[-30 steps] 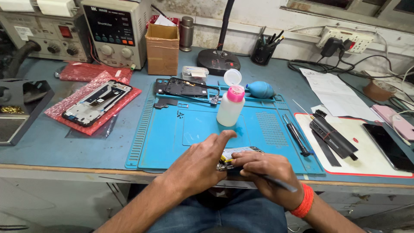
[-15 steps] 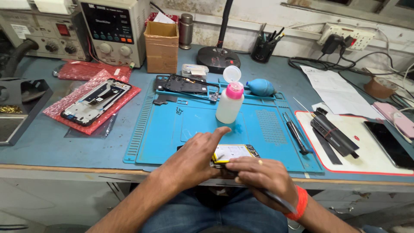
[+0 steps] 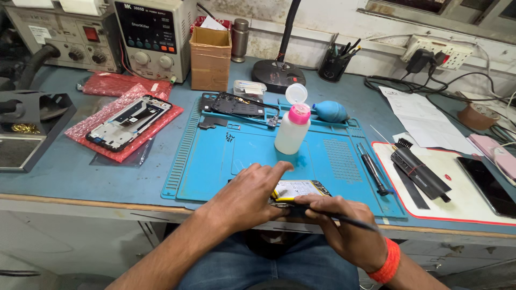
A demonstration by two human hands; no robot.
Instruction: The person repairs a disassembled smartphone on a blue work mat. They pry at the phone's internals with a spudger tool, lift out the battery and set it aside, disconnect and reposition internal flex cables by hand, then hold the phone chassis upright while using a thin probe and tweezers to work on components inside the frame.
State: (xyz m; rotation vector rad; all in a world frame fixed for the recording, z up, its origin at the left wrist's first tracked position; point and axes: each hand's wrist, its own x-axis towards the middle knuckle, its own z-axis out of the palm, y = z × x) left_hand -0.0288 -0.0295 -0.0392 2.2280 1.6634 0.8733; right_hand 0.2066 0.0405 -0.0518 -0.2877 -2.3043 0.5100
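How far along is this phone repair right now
Done: one phone frame lies stripped on red bubble wrap, another on the blue mat. In hand: the left hand steadies the opened phone while the right hand works a thin black tool into it. Left: reassembly; parts lie apart.

A blue work mat (image 3: 215, 161) is laid near the bench's front edge. A white bottle with a pink cap (image 3: 293, 129) is stood upright on it, and a blue rubber blower (image 3: 330, 111) is placed just to its right. A dark phone frame (image 3: 239, 104) is set at the mat's far edge. To the left, another frame (image 3: 129, 122) is laid on red bubble wrap (image 3: 97, 121). A cardboard box (image 3: 210, 51) and a power supply (image 3: 153, 35) are seen far left.
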